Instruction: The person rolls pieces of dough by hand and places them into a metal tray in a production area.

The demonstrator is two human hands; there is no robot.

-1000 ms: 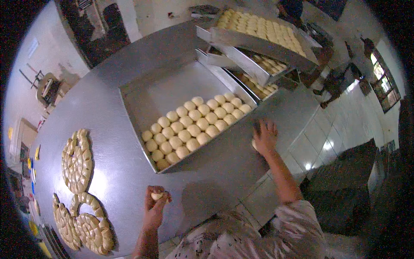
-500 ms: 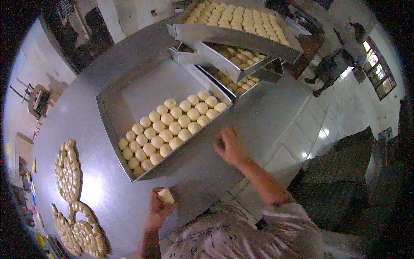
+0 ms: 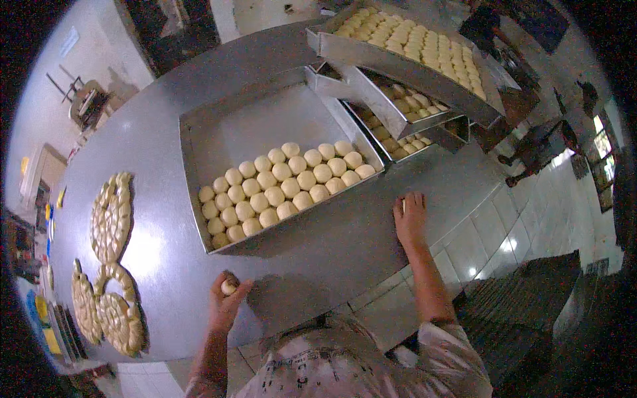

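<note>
My left hand (image 3: 224, 298) grips a small pale dough piece (image 3: 229, 287) above the steel table (image 3: 318, 272). My right hand (image 3: 410, 215) rests on the tabletop, fingers curled over something small and pale that I cannot make out. A square metal tray (image 3: 190, 159) holds rows of round dough balls (image 3: 265, 198) across its front half; its back part is bare metal. Coiled arrangements of segmented dough (image 3: 109, 219) lie on the table at the left.
Stacked trays of dough (image 3: 405, 50) stand at the back right, crossed at angles. A person (image 3: 544, 146) is on the tiled floor (image 3: 471, 252) at the right, and another (image 3: 481, 30) stands behind the trays. A metal implement (image 3: 89, 106) is by the left wall.
My right hand moved left and has now swung back right to the tabletop. My left hand is still closed on dough, slightly further left. The camera's view has also shifted.
</note>
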